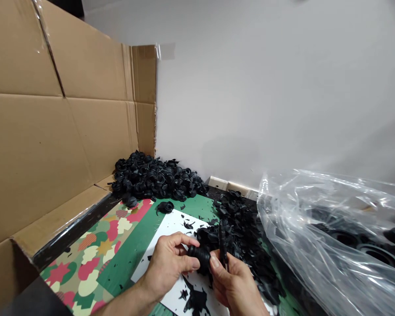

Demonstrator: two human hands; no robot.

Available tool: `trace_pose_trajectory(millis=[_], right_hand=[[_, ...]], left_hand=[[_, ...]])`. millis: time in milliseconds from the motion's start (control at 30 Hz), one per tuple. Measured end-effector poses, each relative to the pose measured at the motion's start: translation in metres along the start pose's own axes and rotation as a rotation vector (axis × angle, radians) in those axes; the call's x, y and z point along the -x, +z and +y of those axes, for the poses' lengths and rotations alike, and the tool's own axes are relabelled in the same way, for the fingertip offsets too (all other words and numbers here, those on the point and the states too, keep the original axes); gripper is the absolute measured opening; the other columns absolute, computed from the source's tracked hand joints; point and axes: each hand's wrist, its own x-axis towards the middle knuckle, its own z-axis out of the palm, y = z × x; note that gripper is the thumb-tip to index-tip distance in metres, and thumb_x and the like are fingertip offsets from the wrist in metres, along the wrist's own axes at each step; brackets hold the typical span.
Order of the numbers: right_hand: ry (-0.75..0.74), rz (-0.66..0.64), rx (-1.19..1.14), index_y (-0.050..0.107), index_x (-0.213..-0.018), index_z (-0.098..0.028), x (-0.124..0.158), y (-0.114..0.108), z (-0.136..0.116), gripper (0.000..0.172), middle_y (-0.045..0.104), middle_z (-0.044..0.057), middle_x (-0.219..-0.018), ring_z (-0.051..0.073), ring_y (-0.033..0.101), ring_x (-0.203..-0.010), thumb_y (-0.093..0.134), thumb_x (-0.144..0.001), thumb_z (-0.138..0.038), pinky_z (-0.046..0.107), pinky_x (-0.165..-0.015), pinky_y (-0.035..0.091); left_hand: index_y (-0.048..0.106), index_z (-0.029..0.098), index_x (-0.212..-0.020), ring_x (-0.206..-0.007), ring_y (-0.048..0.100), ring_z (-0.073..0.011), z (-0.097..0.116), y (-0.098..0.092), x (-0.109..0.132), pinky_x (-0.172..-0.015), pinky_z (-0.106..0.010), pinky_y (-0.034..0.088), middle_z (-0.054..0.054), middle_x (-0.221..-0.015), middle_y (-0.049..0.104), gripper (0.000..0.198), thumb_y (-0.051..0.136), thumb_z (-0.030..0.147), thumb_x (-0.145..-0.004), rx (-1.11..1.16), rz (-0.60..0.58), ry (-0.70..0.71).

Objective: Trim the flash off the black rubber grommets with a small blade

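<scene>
**A:** What fills the view?

**B:** A folded cardboard sheet (pixel 52 131) stands from nine to eleven o'clock, meeting a white wall (pixel 250 87) that spans twelve to two. A clear plastic bag (pixel 319 219) lies at three o'clock, with black rings (pixel 378 254) inside.

**A:** And lower down?

**B:** A patterned mat (pixel 85 267) in green, pink and cream spreads toward eight o'clock, with a white sheet (pixel 171 226) on it under the hands. From the hands, a heap of black scraps (pixel 243 245) sits at two o'clock, and a pile of ribbed rubber pieces (pixel 154 175) rises in the corner at eleven.

**A:** The hands?

**B:** The left hand (pixel 167 267) curls around a ribbed rubber piece (pixel 199 256), its fingers (pixel 186 239) closed on it. The right hand (pixel 233 285) presses its thumb against that piece, while its fingers (pixel 230 274) hold a narrow black strip (pixel 222 243) upright.

**A:** Where's the piece?

**B:** Between both hands, above the white sheet.
</scene>
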Motion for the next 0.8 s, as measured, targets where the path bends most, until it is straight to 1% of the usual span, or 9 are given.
trace_pose_trajectory(millis=[133,267,433,533,600,700,800], right_hand=[[0.011,0.009,-0.011,0.051,-0.061,-0.019,0.000,0.000,0.001,0.050,0.024,-0.012,-0.044,0.004,0.016,-0.038,0.074,-0.056,-0.063,0.020,-0.037,0.014],[-0.017,-0.001,-0.009,0.052,-0.061,-0.019,0.002,0.001,0.000,0.048,0.023,-0.012,-0.044,0.004,0.016,-0.038,0.073,-0.059,-0.063,0.021,-0.037,0.016],[-0.082,0.010,0.003,0.054,-0.058,-0.019,0.002,0.002,-0.001,0.046,0.026,-0.011,-0.042,0.006,0.021,-0.038,0.073,-0.061,-0.060,0.021,-0.037,0.020],[-0.095,-0.001,0.005,0.056,-0.060,-0.018,0.005,0.002,-0.005,0.043,0.029,-0.010,-0.043,0.006,0.024,-0.038,0.073,-0.063,-0.057,0.022,-0.038,0.022],[-0.086,-0.009,0.006,0.058,-0.062,-0.018,0.008,0.002,-0.009,0.040,0.030,-0.010,-0.043,0.006,0.023,-0.038,0.073,-0.065,-0.055,0.022,-0.037,0.022],[-0.057,-0.028,0.003,0.059,-0.063,-0.017,0.012,0.002,-0.013,0.039,0.029,-0.011,-0.043,0.005,0.020,-0.037,0.073,-0.067,-0.054,0.022,-0.037,0.021],[-0.028,-0.042,-0.005,0.059,-0.064,-0.017,0.011,0.002,-0.013,0.041,0.028,-0.011,-0.042,0.005,0.019,-0.037,0.073,-0.067,-0.056,0.021,-0.037,0.021]], left_hand=[[0.067,0.013,-0.071,-0.039,0.041,-0.0067,0.001,-0.001,0.000,-0.042,-0.019,0.031,0.008,-0.042,0.051,0.023,0.068,0.010,-0.049,-0.012,-0.004,0.010],[0.066,0.014,-0.070,-0.040,0.037,-0.0058,-0.002,-0.002,0.000,-0.042,-0.019,0.026,0.009,-0.042,0.048,0.021,0.068,0.009,-0.050,-0.028,-0.009,0.021],[0.064,0.014,-0.072,-0.042,0.035,-0.0061,-0.004,-0.003,0.001,-0.043,-0.019,0.023,0.009,-0.044,0.045,0.020,0.067,0.010,-0.053,-0.030,-0.035,0.034],[0.067,0.013,-0.077,-0.046,0.033,-0.0073,-0.006,-0.004,0.000,-0.046,-0.021,0.022,0.008,-0.047,0.043,0.023,0.066,0.012,-0.055,-0.054,-0.064,0.055],[0.069,0.013,-0.080,-0.050,0.035,-0.0088,-0.007,-0.005,0.000,-0.048,-0.022,0.024,0.006,-0.053,0.047,0.025,0.066,0.013,-0.056,-0.084,-0.080,0.090],[0.072,0.014,-0.078,-0.060,0.042,-0.0123,-0.008,-0.005,-0.001,-0.055,-0.025,0.031,0.001,-0.067,0.054,0.024,0.064,0.012,-0.056,-0.132,-0.092,0.188],[0.071,0.016,-0.078,-0.066,0.046,-0.0151,-0.009,-0.005,0.000,-0.062,-0.027,0.034,0.001,-0.071,0.054,0.021,0.064,0.012,-0.058,-0.147,-0.104,0.252]])
